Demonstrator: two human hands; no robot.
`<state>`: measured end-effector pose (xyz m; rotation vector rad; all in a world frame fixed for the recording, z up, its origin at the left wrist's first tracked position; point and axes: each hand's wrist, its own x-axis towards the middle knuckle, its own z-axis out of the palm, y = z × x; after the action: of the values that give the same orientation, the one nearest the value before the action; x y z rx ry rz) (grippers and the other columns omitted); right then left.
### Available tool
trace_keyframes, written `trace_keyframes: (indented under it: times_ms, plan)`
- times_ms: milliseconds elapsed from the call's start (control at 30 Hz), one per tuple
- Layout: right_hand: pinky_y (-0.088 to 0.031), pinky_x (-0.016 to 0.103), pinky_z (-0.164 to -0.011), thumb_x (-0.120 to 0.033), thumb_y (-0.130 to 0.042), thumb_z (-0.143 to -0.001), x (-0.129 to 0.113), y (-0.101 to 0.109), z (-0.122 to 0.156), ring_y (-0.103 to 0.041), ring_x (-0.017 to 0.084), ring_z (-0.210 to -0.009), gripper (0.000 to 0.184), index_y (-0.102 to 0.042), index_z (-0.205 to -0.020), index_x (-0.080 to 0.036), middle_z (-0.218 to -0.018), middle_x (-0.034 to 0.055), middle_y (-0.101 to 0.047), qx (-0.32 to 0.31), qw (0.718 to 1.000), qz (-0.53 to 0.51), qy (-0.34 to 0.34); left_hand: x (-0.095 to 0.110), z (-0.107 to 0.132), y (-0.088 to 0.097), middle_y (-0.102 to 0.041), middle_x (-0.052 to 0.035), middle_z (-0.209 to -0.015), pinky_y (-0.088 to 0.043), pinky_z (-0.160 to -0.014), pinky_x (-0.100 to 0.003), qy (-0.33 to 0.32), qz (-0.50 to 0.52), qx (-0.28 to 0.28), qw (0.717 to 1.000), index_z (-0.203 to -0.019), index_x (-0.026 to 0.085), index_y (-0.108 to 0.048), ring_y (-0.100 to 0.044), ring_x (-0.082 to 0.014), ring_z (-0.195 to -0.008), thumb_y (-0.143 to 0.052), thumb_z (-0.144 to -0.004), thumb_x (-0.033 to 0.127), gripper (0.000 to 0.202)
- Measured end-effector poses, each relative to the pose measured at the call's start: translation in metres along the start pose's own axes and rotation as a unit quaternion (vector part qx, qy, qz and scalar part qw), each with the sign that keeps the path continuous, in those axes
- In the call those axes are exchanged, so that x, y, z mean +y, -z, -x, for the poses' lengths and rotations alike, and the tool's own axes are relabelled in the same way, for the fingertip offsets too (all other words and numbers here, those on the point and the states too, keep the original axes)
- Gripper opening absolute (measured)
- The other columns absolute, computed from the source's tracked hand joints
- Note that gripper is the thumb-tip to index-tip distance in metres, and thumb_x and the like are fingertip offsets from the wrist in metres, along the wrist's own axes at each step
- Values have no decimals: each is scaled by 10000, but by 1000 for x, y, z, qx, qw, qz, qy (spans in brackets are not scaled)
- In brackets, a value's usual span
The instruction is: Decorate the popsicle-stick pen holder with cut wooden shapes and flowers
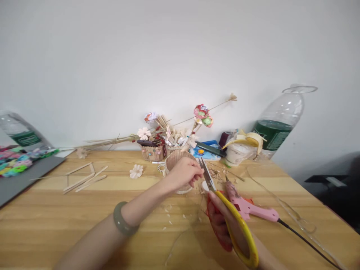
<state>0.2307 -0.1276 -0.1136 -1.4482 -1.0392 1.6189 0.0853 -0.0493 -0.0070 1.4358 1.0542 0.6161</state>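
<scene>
From the head camera, the person's left hand, a grey-green bangle on its wrist, reaches forward over the wooden table. Its fingers are curled around a small round woven basket, pinching something at its rim that is too small to make out. The right hand is closed through the yellow loop of a pair of scissors. The blades stand slightly apart, their tips pointing up and away, right beside the left fingertips at the basket's edge. Pale trimmings lie scattered on the table around both hands.

Just right of the scissors lies a pink glue gun, its black cord trailing off to the right. Behind the basket stands a cluster of paper flowers on thin stalks. Flat wooden sticks lie well to the left, and a large plastic bottle stands at the right rear.
</scene>
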Motion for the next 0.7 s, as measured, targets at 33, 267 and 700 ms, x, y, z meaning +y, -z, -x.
trace_keyframes:
  times_ms: [33,267,700]
  plan:
    - [-524,372,-747,-336,-535,-890,-2,1,0,-608,175,-898,307,-543,-1142,-162,-1106,67,-592,7,1000,3,4,-1,-1,2,-441,54,-427,-351,-385,-181,-4,-6,-4,1000,-507,145,-515,-399,-60,-358,-493,-742,107,239]
    - [-409,249,-446,-478,-648,-722,-49,-2,19,-472,111,-454,328,-553,-653,-171,-491,-33,-509,85,990,37,104,-7,15,7,-463,59,-542,-379,-473,-210,-58,-60,-32,996,-678,174,-502,-449,-88,-459,-497,-781,218,112]
    - [-473,255,-522,-467,-649,-668,-65,-1,40,-555,167,-566,284,-571,-623,-198,-588,7,-590,198,932,213,215,-14,52,-12,-489,31,-615,-327,-527,-206,-145,-44,-2,988,-681,156,-546,-420,-82,-558,-520,-758,225,106]
